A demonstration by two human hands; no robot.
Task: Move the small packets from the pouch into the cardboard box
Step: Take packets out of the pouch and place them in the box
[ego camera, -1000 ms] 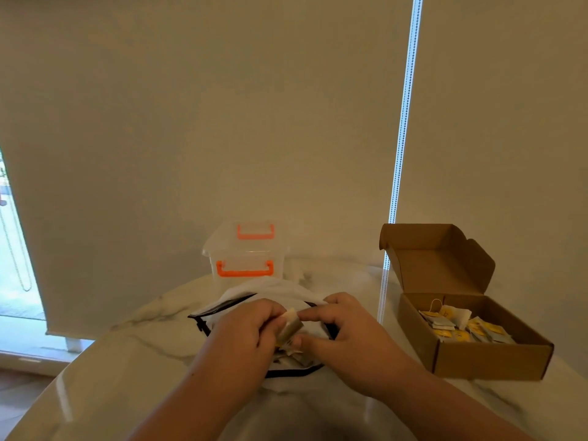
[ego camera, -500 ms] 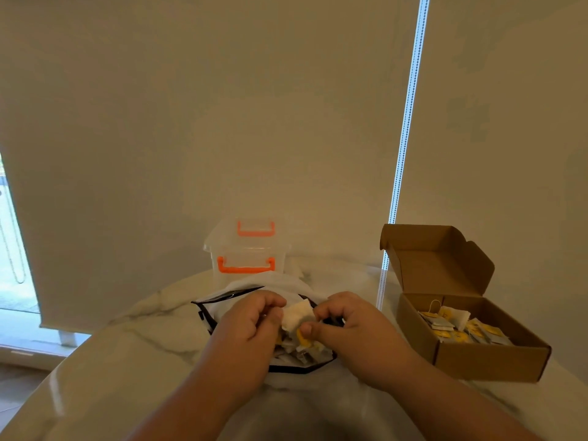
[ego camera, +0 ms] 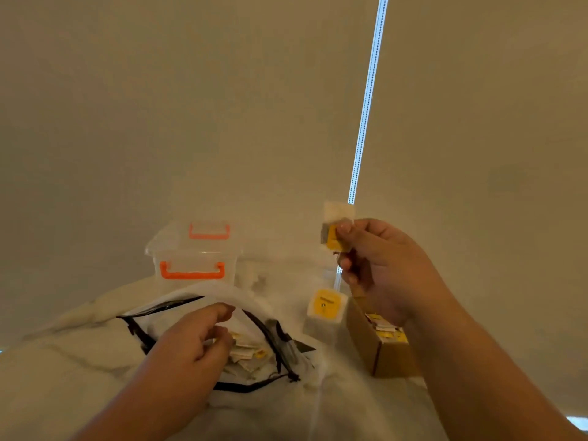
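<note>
Since half a second ago our right hand has lifted out of the pouch toward 2 o'clock, its fingers pinching a white packet at its yellow label above the cardboard box. That box sits at 3 o'clock of the pouch. Another yellow-labelled packet shows just below; whether it hangs or lies we cannot tell. Our left hand stays at the pouch mouth, loosely curled over the remaining packets; any grip we cannot tell. Label print is too small to read. A clear container with orange handles stands at 12 o'clock on the tabletop.
</note>
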